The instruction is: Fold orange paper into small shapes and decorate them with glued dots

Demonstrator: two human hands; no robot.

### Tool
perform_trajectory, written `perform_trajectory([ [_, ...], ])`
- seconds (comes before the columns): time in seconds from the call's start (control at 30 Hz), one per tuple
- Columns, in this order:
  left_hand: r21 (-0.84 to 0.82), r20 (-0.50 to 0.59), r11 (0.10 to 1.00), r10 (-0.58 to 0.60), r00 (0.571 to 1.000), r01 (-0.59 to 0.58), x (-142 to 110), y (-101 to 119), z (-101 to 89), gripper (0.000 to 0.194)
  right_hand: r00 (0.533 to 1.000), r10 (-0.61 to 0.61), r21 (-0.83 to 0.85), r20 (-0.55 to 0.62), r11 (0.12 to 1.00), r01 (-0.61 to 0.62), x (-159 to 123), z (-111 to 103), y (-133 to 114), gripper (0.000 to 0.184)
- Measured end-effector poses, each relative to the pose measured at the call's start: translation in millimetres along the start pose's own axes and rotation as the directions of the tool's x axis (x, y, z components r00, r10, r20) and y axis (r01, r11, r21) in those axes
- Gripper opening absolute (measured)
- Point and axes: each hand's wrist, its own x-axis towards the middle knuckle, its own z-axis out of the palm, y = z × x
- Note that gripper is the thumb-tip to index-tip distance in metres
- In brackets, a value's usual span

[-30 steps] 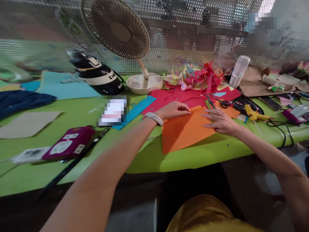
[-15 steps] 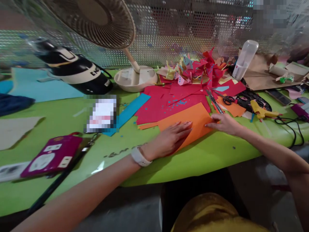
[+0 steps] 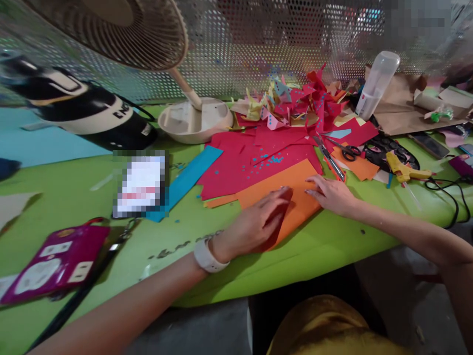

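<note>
A sheet of orange paper (image 3: 301, 197) lies at the table's front edge, overlapping red sheets (image 3: 232, 162). My left hand (image 3: 256, 219), with a pale watch band on its wrist, is over the paper's left part, fingers stretched out and slightly curved. Over the right part is my right hand (image 3: 332, 195), its fingertips at the sheet's surface and its fingers apart. Neither hand grips anything visible. Beyond my right hand lie a silver-bladed cutter (image 3: 330, 160) and black-handled scissors (image 3: 349, 152). Small blue dots are scattered on the red sheets.
Behind the red sheets is a pile of cut, folded paper (image 3: 295, 101). A fan (image 3: 195, 121) and a black bottle (image 3: 99, 116) stand at the back left. A yellow glue gun (image 3: 404, 167) and a clear bottle (image 3: 377, 86) are on the right; a purple card holder (image 3: 61, 259) lies left.
My right hand has shifted left and inward from the sheet's right edge, its fingers now over the paper. My left hand stays on the sheet, slightly more raised. The view has turned a little right.
</note>
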Motion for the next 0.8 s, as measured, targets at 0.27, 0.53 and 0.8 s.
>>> perform_trajectory([
  [0.27,0.168,0.146,0.958,0.21,0.967,-0.233,-5,25,-3.8,0.068,0.993,-0.104,-0.043,-0.048,0.994,0.102,-1,4,-1,0.038],
  [0.53,0.318,0.13,0.914,0.223,0.966,-0.253,-14,27,11.6,0.08,0.918,-0.254,-0.059,-0.305,0.967,0.248,-6,2,34,0.031],
  [0.8,0.348,0.091,0.891,0.278,0.956,-0.292,-17,25,11.4,0.084,0.676,-0.72,-0.303,-0.158,0.687,0.661,-41,5,29,0.046],
])
